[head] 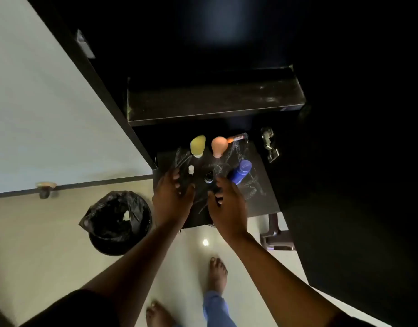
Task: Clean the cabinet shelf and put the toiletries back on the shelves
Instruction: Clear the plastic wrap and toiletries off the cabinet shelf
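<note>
Our body, as seen from above:

- Left hand: bare, no ring, no watch or band at the wrist.
- Right hand: bare, likewise unadorned.
- Forearms: bare as far as we can see them.
- Upper left arm: dark short sleeve.
- Upper right arm: a dark sleeve edge.
- Legs: blue trousers, denim by the look.
- Feet: bare, no shoes or socks.

The right hand hides the dark bottle's lower part.
</note>
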`<state>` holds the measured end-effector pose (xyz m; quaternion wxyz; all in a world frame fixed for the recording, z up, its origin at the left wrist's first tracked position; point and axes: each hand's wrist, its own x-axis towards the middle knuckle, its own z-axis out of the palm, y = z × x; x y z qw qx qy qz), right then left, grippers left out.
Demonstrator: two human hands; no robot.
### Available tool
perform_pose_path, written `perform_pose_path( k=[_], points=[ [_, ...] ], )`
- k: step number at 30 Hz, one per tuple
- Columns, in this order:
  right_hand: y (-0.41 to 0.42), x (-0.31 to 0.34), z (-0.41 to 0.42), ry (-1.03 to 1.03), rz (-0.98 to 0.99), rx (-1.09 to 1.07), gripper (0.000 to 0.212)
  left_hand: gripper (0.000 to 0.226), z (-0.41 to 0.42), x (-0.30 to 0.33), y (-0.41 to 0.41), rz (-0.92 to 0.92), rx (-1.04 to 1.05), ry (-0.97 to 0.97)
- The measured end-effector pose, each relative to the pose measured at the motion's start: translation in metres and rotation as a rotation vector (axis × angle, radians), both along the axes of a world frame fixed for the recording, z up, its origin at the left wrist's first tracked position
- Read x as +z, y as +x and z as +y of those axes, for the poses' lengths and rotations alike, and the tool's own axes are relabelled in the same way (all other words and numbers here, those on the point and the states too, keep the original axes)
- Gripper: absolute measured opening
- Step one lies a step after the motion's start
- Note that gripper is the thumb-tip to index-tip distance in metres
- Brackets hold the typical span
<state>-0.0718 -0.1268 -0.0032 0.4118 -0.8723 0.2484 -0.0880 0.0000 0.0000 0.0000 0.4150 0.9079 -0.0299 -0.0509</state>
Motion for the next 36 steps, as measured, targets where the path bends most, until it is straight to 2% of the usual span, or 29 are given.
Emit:
perform_pose_path(
  k=[5, 9, 23, 36],
  points=[
    [0.024, -0.029, 0.01, 0.022, -0.01, -0.02, 0.059, 0.048, -0.013, -0.018, 0.018, -0.027, 0.016, -0.009],
    [0.038, -0.042, 0.006, -0.016, -0.014, -0.062, 0.054, 0.041, -0.019, -0.025, 0.026, -0.038, -0.023, 0.011],
    [0.046, -0.057, 0.007, -0.049, -0.093, -0.088, 0.033, 0.023, -0.016, -0.036, 0.03, -0.064, 0.056, 0.004],
    [0.085, -0.07, 0.044, -0.116, -0.188, 0.094, 0.034, 0.02, 0.042, -0.028, 0.032, -0.132, 0.214, 0.069]
  ],
)
